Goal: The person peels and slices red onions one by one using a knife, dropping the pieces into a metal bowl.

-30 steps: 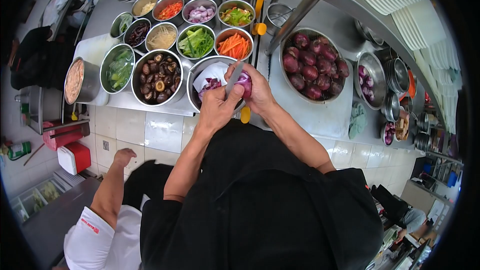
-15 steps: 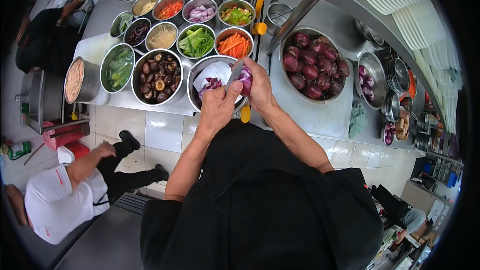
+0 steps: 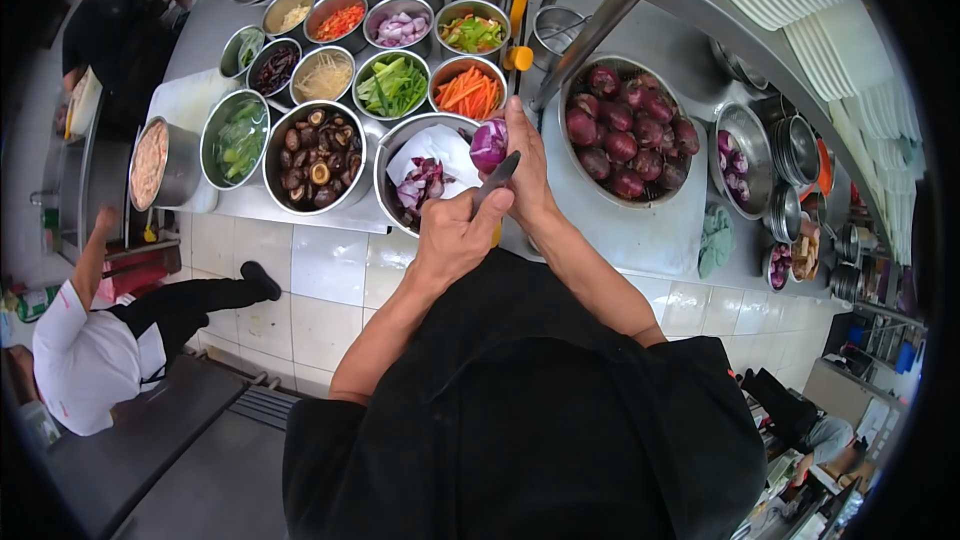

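Fingers: left hand (image 3: 455, 240) curled round the knife (image 3: 499, 178), thumb out along it; right hand (image 3: 527, 175) straight, fingers together, the onion (image 3: 489, 145) against their inner side. How its thumb grips cannot be told.
Onion: held up over the right rim of the steel bowl (image 3: 384, 190), at the front edge of the bench (image 3: 245, 203).
Blade: slants before the right palm, just beside the onion; short, shallow strokes, edge turned from that palm, seem safest.
Skins (image 3: 422, 183): loose in the bowl, beside a white sheet (image 3: 452, 145); working inside its rim should catch scraps best.
Whole onions (image 3: 620, 146): heaped beyond the chopping board's (image 3: 660, 240) front edge.
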`<state>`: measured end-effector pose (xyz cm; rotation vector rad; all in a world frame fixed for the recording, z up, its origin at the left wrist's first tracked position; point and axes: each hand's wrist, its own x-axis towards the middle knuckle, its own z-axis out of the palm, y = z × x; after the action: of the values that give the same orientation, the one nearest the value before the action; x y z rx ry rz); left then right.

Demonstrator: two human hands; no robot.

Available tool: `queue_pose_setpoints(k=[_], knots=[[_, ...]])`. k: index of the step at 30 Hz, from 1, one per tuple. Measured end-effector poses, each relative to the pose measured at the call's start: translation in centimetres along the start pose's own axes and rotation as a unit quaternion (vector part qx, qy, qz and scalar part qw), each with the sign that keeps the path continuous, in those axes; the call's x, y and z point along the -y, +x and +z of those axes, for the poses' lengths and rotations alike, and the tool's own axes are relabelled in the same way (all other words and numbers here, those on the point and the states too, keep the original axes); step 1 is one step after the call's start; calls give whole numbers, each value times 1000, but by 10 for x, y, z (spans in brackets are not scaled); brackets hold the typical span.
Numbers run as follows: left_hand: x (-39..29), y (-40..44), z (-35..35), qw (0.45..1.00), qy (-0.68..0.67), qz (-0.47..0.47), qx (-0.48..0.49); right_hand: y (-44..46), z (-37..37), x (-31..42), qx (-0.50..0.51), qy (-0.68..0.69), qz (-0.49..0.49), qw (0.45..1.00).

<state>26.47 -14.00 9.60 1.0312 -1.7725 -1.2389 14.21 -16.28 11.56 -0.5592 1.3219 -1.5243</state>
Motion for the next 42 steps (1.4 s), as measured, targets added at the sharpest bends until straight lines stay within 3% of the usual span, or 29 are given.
queue_pose_setpoints(k=[3,6,13,16,19,25,28,34,42], knots=[[-17,-5,-12,999,30,11,14,7,-3,-3,-9,44,31,999],[-8,-10,-16,998,0,8,-54,17,-10,-9,-16,104,74,992],[15,8,-45,950,270,-147,-52,17,-21,-6,72,232,164,956],[26,9,-50,936,317,-151,-24,16,-23,-7,110,271,195,936],[30,9,-51,955,267,-124,-38,16,-23,-8,129,279,225,924],[8,14,-29,992,-76,-88,-45,14,-24,-12,182,305,252,900],[8,14,-23,997,-30,-70,-10,7,-10,-5,57,272,262,924],[-11,17,-19,998,-15,-54,-15,5,-11,-12,139,296,245,913],[-12,16,-21,997,-5,-76,18,2,-11,-14,166,272,208,925]])
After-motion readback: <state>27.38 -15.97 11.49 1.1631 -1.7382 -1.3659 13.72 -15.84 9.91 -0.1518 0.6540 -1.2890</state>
